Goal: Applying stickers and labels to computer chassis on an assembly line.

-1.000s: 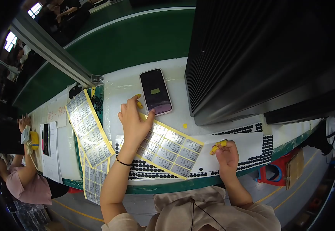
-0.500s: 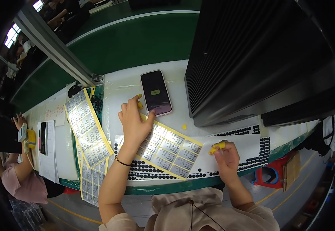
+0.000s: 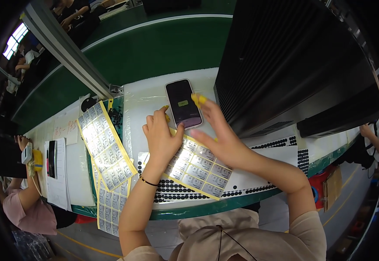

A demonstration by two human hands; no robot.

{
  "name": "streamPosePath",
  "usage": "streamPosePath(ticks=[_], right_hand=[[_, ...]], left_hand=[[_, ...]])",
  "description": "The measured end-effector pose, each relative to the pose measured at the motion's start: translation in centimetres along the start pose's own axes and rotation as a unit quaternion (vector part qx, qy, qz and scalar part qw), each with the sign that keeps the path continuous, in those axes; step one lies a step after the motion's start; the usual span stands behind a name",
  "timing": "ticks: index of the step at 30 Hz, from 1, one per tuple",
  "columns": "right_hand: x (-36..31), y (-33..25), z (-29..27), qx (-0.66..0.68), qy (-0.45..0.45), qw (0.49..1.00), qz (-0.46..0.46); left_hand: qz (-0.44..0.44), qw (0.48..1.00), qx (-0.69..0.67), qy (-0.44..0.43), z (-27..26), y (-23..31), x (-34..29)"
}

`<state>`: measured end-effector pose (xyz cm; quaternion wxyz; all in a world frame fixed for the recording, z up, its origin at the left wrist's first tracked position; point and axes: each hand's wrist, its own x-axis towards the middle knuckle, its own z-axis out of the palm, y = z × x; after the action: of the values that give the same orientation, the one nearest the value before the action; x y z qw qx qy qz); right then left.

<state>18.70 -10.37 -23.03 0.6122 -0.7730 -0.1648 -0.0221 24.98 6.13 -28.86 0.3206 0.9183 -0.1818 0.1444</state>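
Note:
A smartphone [image 3: 183, 104] in a pale case lies face up on the white work surface, its screen lit dimly. My left hand [image 3: 161, 139] rests beside it with fingers apart, the thumb at the phone's lower edge, over the upper corner of a sheet of silver labels [image 3: 198, 169]. Yellow covers show on fingertips of both hands. My right hand [image 3: 217, 135], slightly blurred, reaches over the label sheet with thumb and fingers apart. Its covered fingertips are at the phone's right edge; whether they touch it I cannot tell. I see nothing held in either hand.
A tall black ribbed casing [image 3: 281, 65] stands at the right. White sheets with black round pads [image 3: 176, 187] lie under the labels. More label sheets [image 3: 104, 143] hang over the table edge at left, near a metal post [image 3: 67, 48]. A co-worker's arm [image 3: 30, 187] is far left.
My right hand has swung from the white sheet at the right up and left to the phone. My left hand stays by the phone. The whole view has shifted slightly.

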Motion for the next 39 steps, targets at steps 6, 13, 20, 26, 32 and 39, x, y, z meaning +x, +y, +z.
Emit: streamPosePath(ticks=[6,13,20,26,32,39], right_hand=[[5.6,2.1,2.1,0.19,0.273,0.943,0.002],[5.4,4.4,2.1,0.246,0.381,0.885,0.108],[5.7,7.3,1.7,0.131,0.332,0.934,0.008],[5.9,7.8,1.1,0.04,0.334,0.941,0.029],[4.9,8.1,-0.1,0.01,0.355,0.934,0.041],[3.3,8.1,-2.6,-0.008,0.326,0.942,0.075]], left_hand=[[0.007,1.0,0.0,0.012,0.0,-0.3,-0.2],[0.007,1.0,-0.008,0.006,-0.3,-0.1,-0.1],[0.009,1.0,-0.005,0.009,-0.1,-0.2,0.0],[0.007,1.0,-0.001,0.012,-0.2,-0.4,-0.2],[0.002,1.0,0.0,0.006,-0.2,-0.2,-0.3],[0.009,1.0,0.003,0.013,-0.1,-0.4,-0.3]])
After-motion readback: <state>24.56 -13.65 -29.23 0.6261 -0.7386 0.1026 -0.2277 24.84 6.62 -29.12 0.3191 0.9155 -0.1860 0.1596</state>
